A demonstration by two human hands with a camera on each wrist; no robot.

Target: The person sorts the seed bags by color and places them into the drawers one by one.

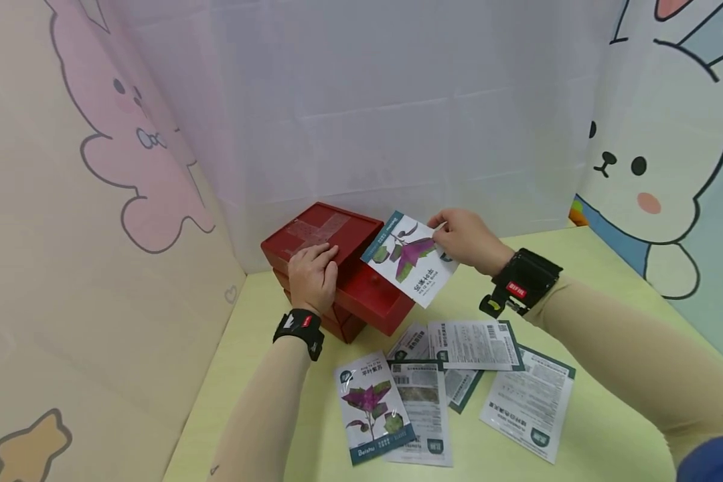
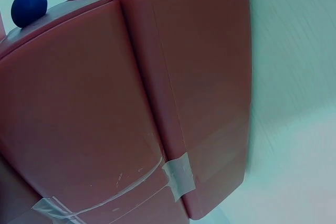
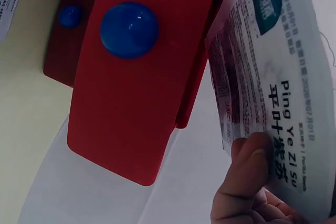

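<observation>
My right hand (image 1: 466, 239) pinches a seed packet (image 1: 411, 260) by its edge, above the pulled-out drawer (image 1: 385, 302) of a red drawer box (image 1: 313, 226). Purple-leaf artwork shows on the packet's front in the head view; printed text fills the side seen in the right wrist view. My left hand (image 1: 310, 280) rests on the box's top at its near edge. From the right wrist, the red drawer front (image 3: 131, 108) carries a round blue knob (image 3: 128, 29). The left wrist view shows the box's red side (image 2: 205, 72) with clear tape on it.
Several seed packets lie on the pale yellow table (image 1: 614, 314) in front of the box, including a purple-leaf packet (image 1: 373, 408) and a text-side-up packet (image 1: 529, 402). A white curtain (image 1: 397, 120) hangs behind the box, and a bunny-printed sheet (image 1: 669, 167) at the right.
</observation>
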